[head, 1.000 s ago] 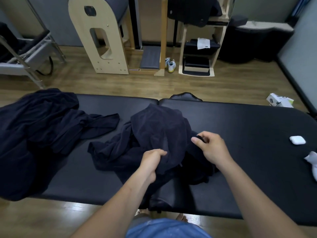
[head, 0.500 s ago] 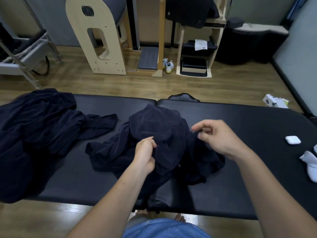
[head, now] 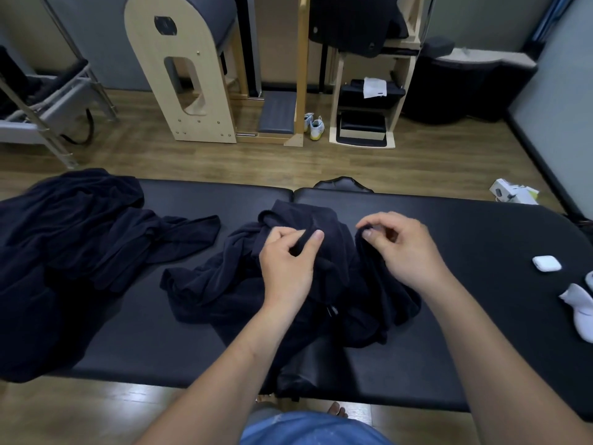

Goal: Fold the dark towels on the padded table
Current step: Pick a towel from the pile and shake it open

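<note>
A crumpled dark navy towel (head: 221, 284) lies in the middle of the black padded table (head: 481, 239). My left hand (head: 285, 261) pinches a fold of this towel between thumb and fingers near its top. My right hand (head: 401, 248) pinches another edge of the same towel a little to the right, at about the same height. Part of the towel hangs over the table's near edge between my arms. A larger heap of dark towels (head: 64, 252) covers the table's left end.
A white earbud case (head: 546, 263) and a white crumpled cloth (head: 580, 309) sit at the table's right end. Beyond the table stand wooden exercise equipment (head: 183, 69), a pair of shoes (head: 314, 125) and a small box (head: 510, 191) on the wooden floor.
Both hands have moved up and away from me along the towel. The left hand shifted from a low grip to pinching near the top, and the right hand lifted its edge.
</note>
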Demonstrator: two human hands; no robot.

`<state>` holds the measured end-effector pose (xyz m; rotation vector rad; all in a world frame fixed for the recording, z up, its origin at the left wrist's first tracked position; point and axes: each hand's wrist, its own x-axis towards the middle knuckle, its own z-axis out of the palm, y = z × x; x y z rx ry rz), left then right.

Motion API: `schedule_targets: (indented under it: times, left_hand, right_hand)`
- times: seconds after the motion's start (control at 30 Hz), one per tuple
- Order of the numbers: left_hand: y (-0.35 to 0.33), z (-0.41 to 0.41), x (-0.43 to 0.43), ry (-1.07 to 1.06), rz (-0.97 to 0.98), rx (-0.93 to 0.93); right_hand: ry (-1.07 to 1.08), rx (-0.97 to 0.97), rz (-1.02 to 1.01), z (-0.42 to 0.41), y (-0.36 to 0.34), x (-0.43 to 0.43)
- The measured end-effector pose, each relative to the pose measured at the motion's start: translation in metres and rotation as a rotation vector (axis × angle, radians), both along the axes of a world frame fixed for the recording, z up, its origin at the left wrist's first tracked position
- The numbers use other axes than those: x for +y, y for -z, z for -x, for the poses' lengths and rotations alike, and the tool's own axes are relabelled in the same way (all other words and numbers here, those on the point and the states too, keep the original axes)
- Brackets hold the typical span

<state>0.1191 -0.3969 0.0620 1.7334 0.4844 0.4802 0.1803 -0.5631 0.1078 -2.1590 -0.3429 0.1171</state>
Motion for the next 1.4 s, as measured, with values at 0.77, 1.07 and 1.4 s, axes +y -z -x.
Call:
schedule_targets:
  times: [0.77, 1.07, 1.4]
  left_hand:
    - [-0.011, -0.002, -0.022, 0.221, -0.071, -0.056]
    - [-0.015, -0.012, -0.011, 0.454, 0.018, -0.082]
    - [-0.045, -0.049, -0.022, 0.516, -0.138, -0.076]
  right_hand:
    - [0.186, 0.081, -0.352, 0.022, 0.015, 0.028]
    - [0.018, 0.078, -0.24, 0.016, 0.008, 0.008]
    - [0.178, -0.047, -0.37, 0.004, -0.002, -0.008]
